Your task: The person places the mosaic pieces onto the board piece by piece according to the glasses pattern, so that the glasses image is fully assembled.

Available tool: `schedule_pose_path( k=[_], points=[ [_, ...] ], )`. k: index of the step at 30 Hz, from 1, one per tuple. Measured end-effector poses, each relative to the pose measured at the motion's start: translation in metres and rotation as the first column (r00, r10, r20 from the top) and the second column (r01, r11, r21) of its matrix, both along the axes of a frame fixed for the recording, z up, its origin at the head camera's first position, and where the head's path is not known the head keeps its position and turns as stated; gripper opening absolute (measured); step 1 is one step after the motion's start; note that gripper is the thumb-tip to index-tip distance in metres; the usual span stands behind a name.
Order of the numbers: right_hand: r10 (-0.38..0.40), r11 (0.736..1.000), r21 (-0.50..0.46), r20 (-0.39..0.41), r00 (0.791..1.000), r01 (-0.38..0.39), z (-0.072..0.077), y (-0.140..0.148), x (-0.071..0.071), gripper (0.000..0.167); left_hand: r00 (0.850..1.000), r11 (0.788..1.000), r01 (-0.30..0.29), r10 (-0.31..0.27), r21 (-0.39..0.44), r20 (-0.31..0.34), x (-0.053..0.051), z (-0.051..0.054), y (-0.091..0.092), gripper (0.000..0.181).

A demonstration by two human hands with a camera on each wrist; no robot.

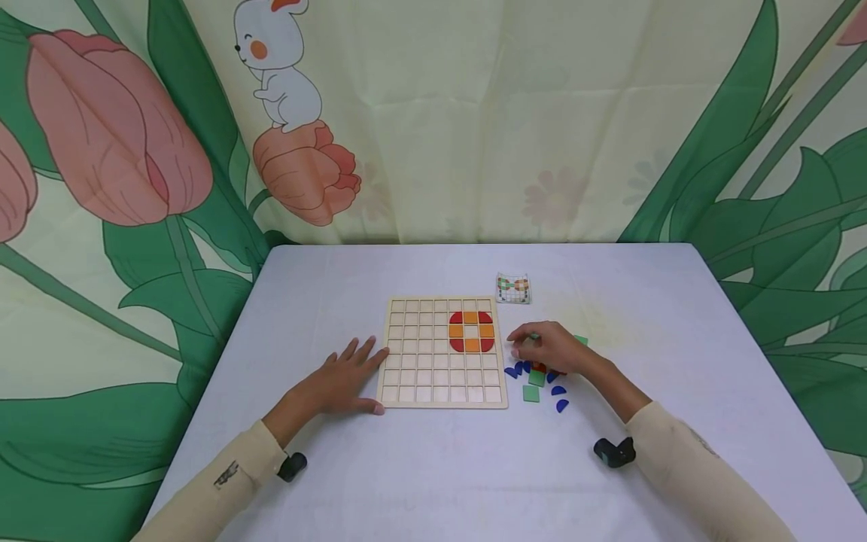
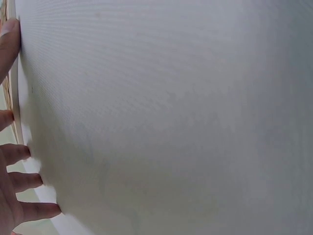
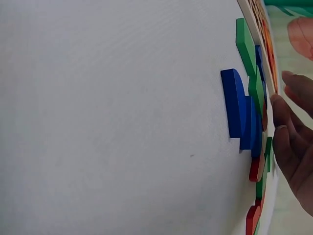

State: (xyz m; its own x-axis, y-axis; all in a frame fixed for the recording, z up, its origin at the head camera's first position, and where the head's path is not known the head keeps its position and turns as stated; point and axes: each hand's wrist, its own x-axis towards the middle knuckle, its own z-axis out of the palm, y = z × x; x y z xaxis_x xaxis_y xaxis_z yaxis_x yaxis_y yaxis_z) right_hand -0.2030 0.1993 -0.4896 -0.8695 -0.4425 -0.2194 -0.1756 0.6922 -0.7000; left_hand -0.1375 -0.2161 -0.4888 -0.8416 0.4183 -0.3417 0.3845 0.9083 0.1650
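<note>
A square wooden grid board (image 1: 413, 369) lies on the table, with red and orange pieces (image 1: 470, 318) forming a ring in its upper right cells. My left hand (image 1: 348, 380) rests spread along the board's left edge, its fingers (image 2: 36, 210) straight. To the right of the board, my right hand (image 1: 552, 348) hovers over loose pieces with loosely bent fingers. Nothing shows between its fingertips in the right wrist view. Below it lie green squares (image 1: 531, 394), blue half-rounds (image 1: 562, 406) and a red piece (image 3: 255, 169); the hand partly covers the heap.
A small pattern card (image 1: 512, 288) lies behind the board's upper right corner. The white-covered table (image 1: 325, 286) ends at a curtain (image 1: 460, 150) printed with tulips and a rabbit. Black wrist devices (image 1: 615, 452) sit by the sleeves.
</note>
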Motion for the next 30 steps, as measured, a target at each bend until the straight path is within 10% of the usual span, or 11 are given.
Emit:
schedule_pose_path(
  k=[30],
  points=[
    [0.193, 0.975, 0.119, -0.028, 0.981, -0.188, -0.001, -0.009, 0.017, 0.02, 1.0, 1.0, 0.013, -0.013, 0.007, -0.006, 0.001, 0.002, -0.001, 0.106]
  ],
)
